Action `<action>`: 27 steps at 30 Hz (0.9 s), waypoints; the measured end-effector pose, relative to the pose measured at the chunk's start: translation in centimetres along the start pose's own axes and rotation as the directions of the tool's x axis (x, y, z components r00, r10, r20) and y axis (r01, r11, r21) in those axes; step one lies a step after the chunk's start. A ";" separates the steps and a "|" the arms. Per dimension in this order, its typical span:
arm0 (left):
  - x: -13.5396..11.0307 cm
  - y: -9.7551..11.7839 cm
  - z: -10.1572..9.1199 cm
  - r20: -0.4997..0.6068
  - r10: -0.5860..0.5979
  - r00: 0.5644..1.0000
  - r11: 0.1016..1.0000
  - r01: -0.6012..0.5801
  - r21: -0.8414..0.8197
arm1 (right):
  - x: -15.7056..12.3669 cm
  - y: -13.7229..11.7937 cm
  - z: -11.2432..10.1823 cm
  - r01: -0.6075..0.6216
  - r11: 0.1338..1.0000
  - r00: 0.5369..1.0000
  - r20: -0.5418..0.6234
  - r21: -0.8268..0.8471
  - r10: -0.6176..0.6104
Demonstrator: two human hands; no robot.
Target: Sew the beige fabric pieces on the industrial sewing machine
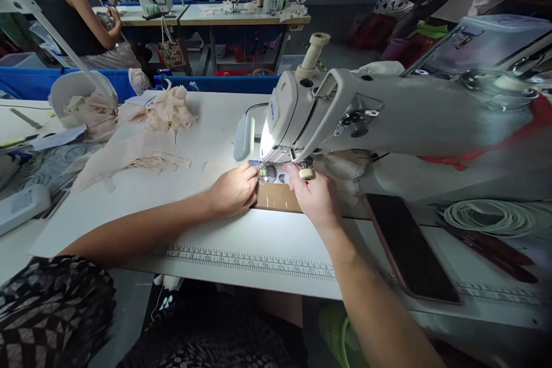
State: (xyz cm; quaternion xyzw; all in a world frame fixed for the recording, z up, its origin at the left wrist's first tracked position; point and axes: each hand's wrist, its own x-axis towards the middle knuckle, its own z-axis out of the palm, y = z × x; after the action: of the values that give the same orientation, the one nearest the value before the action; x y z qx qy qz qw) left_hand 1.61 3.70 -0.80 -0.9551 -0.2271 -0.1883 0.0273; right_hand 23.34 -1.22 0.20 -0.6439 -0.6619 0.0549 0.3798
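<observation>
A white sewing machine (pixel 297 115) stands on the table, its lamp lighting the needle area. My left hand (pixel 235 190) is closed at the left of the presser foot (pixel 268 172), fingertips pressed together. Whatever those fingertips pinch is too small to make out. On the other side, my right hand (pixel 317 195) reaches in beside a cream knob (pixel 307 173), thumb and finger close together near the needle. I cannot see what lies between them. Below the foot, a shiny brown plate (pixel 278 196) shows between both hands.
Pale beige fabric pieces (pixel 150 149) lie in a stack at the left, with more crumpled fabric (pixel 170 108) behind. A phone (pixel 411 247), coiled pale cord (pixel 487 217) and dark red-handled snips (pixel 495 250) lie at the right. A ruler strip (pixel 254 263) runs along the front edge. Another person (pixel 64 11) sits beyond.
</observation>
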 end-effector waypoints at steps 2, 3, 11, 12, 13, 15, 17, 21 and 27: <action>0.1 0.0 0.0 0.019 -0.007 1.000 1.000 0.007 0.008 | 0.0 0.1 0.0 -0.022 1.000 1.000 -0.005 -0.004 0.022; 0.2 0.0 -0.1 0.033 -0.009 0.999 1.000 0.009 0.011 | -0.1 0.2 -0.1 -0.032 0.999 0.999 -0.011 -0.007 0.032; 0.9 -0.4 -1.6 0.052 -0.225 0.973 0.973 0.221 0.059 | -0.9 -0.1 -0.7 0.027 0.996 0.999 -0.015 -0.082 -0.028; 0.9 -0.6 -1.9 0.050 -0.270 0.962 0.961 0.266 0.077 | -0.9 -0.3 -0.7 0.054 0.994 0.999 0.004 -0.090 -0.054; 0.8 -0.9 -2.1 0.058 -0.308 0.950 0.949 0.303 0.085 | -1.0 -0.5 -0.7 0.087 0.992 0.996 0.031 -0.092 -0.084; 0.7 -1.3 -2.7 0.098 -0.365 0.926 0.931 0.361 0.057 | -1.0 -1.0 -0.7 0.157 0.985 0.984 0.093 -0.071 -0.150; 0.6 -1.7 -3.5 0.152 -0.422 0.894 0.901 0.432 -0.042 | -1.1 -1.6 -0.7 0.210 0.978 0.966 0.159 -0.014 -0.205; 0.0 -1.8 -5.3 0.324 -0.463 0.825 0.700 0.565 -0.437 | -1.4 -3.1 -0.3 0.188 0.981 0.942 0.276 0.045 -0.193; -1.7 -0.1 -7.5 0.376 -0.410 0.831 0.398 0.534 -0.746 | -1.9 -4.8 1.5 0.091 0.994 0.960 0.271 -0.055 -0.073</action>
State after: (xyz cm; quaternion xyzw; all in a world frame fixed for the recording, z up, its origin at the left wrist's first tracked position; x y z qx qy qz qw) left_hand -2.46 2.02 5.57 -0.7568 -0.3731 -0.2085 -0.4945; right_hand 18.34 -3.08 1.00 -0.6148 -0.7349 0.1038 0.2667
